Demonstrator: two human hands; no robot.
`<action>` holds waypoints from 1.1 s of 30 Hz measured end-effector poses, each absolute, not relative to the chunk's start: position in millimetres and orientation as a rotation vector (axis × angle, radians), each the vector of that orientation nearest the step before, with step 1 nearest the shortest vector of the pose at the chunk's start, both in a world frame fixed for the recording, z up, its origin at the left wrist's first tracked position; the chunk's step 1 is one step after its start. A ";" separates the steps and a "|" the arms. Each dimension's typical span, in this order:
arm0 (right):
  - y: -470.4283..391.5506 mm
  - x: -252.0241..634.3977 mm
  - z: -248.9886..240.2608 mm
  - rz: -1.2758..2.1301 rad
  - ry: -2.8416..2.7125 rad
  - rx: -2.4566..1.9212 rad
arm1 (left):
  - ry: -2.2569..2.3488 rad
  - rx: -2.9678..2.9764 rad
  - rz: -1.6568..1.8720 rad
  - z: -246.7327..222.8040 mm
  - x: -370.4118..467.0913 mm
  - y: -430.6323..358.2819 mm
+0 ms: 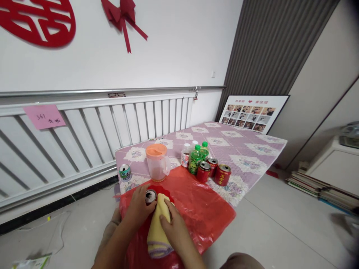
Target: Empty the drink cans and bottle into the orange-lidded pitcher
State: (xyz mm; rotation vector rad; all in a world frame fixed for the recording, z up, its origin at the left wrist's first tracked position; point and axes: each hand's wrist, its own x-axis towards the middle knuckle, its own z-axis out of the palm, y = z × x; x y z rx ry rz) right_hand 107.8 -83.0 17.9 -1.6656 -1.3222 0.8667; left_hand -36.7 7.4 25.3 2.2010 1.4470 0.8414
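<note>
My left hand (140, 203) is wrapped round an opened drink can (150, 196), whose silver top faces up; most of its side is hidden. Just right of it, my right hand (174, 222) grips a folded yellow towel (157, 231) with a purple edge. The towel's far end touches or nearly touches the can. Both are over a red plastic sheet (202, 201) on the table's near end. A red scalloped piece (166, 189) shows behind the can, partly covered.
A pitcher (157, 164) with an orange lid stands behind my hands. A teal can (125, 173) is at the left edge. Several bottles (194, 160) and red cans (223, 175) stand at right on the flowered tablecloth (244, 162). A radiator (92, 127) runs along the wall.
</note>
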 end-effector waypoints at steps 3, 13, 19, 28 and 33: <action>-82.1 108.7 16.1 0.849 -1.306 -1.671 | 1.447 2.206 0.787 28.7 -38.6 10.2; -81.5 111.6 6.5 0.843 -1.298 -1.634 | 0.994 2.151 0.578 47.7 -62.7 27.4; -82.8 107.4 8.6 0.826 -1.342 -1.651 | 1.076 2.133 0.738 31.3 -60.3 26.2; -85.1 103.5 14.1 0.795 -1.376 -1.670 | 1.342 2.232 0.735 20.6 -46.5 18.3; -85.1 106.1 12.9 0.821 -1.348 -1.661 | 1.231 2.249 0.689 33.5 -51.4 18.1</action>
